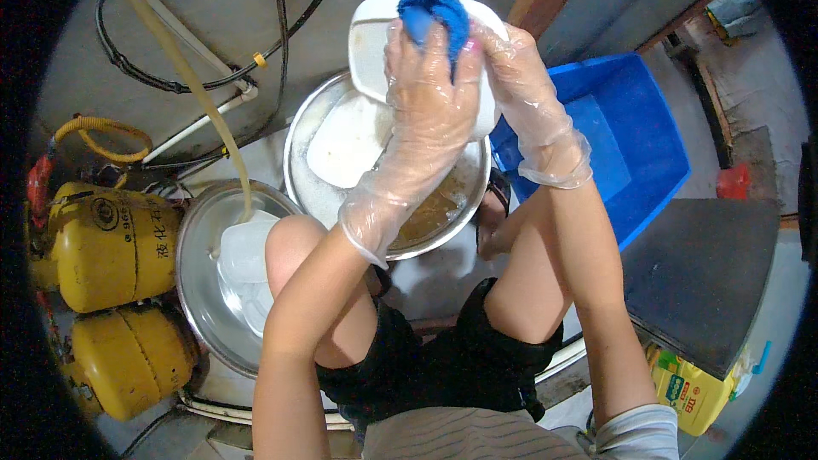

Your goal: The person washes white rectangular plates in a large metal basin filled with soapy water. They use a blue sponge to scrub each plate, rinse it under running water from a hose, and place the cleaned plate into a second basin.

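Note:
My left hand (430,89), in a clear plastic glove, presses a bundled blue cloth (447,10) onto a white rectangular plastic tray (371,55). The tray is tilted up above a metal basin (291,140). Gripping its right side is my right hand (518,64), gloved the same way, with its fingertips partly hidden. In the basin, another white plastic container (345,153) lies in cloudy brownish water with suds. The left hand and cloth are slightly smeared by motion.
A second metal basin (192,290) with translucent white containers (243,251) and a hose (209,94) sits at left. Yellow gas cylinders (115,247) stand beyond it. To the right are a blue plastic bin (648,128), a dark board (707,273) and a yellow package (703,396).

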`<state>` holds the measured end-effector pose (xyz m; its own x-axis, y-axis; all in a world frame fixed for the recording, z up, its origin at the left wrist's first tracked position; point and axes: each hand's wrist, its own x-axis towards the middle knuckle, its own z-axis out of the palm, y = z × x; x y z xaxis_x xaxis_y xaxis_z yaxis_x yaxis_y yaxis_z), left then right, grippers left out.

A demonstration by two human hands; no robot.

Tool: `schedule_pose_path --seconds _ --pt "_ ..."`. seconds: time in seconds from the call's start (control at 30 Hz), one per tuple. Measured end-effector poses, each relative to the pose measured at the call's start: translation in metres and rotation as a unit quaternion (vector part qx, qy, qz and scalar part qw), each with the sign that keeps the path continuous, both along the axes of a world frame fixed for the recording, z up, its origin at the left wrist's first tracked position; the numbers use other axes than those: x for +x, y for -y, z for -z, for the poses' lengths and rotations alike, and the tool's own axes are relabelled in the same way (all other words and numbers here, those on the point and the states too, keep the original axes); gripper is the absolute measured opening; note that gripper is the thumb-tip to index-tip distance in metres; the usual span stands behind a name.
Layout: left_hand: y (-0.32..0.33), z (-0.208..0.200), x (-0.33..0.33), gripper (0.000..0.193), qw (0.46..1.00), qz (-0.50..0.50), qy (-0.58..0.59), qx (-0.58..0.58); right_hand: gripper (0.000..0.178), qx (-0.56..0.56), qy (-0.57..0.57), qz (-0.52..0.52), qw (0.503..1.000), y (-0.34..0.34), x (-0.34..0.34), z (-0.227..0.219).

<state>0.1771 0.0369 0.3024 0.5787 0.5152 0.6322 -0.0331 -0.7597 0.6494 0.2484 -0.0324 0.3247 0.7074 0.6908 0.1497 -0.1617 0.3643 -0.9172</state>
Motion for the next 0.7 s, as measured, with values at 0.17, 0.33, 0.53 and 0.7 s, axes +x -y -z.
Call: schedule_pose_path --seconds 0.17,0.33,0.53,0.7 --pt "-0.042 0.002 0.006 0.038 0.98 -0.075 0.027 -0.182 0.025 -0.045 0.078 -0.001 0.996 0.011 -0.001 -0.013" --pt "-0.068 -0.005 0.009 0.028 0.935 -0.115 0.084 -0.323 0.023 0.004 0.063 0.027 0.998 0.015 -0.001 -0.023" --pt "0.009 0.002 0.01 0.026 0.985 0.052 0.099 -0.132 0.024 0.018 0.031 0.032 0.999 0.004 0.005 -0.002" --pt "-0.033 0.016 0.019 0.026 0.986 -0.018 0.043 -0.161 0.025 -0.016 0.064 0.057 0.996 0.015 0.0 -0.017"
